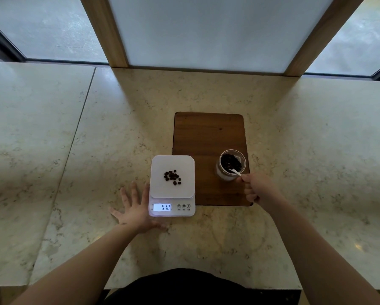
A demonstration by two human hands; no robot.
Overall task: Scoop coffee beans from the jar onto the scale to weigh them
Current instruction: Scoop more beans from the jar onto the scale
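Note:
A white digital scale point(158, 190) stands on the stone counter, its lit display reading 0.10. A small heap of dark coffee beans point(172, 177) lies on its weighing plate. To its right a clear glass jar point(223, 171) with dark beans inside stands on a brown wooden board. My right hand point(254, 187) pinches the handle of a small white spoon point(235, 171), whose bowl is down among the beans in the jar. My left hand point(133, 208) lies flat on the counter, fingers spread, touching the scale's left side.
The wooden board point(206, 137) reaches from the jar toward the back of the counter. The marble counter point(74, 150) ends at a front edge close to my body. A wooden-framed frosted panel point(206, 29) rises at the back, with windows either side.

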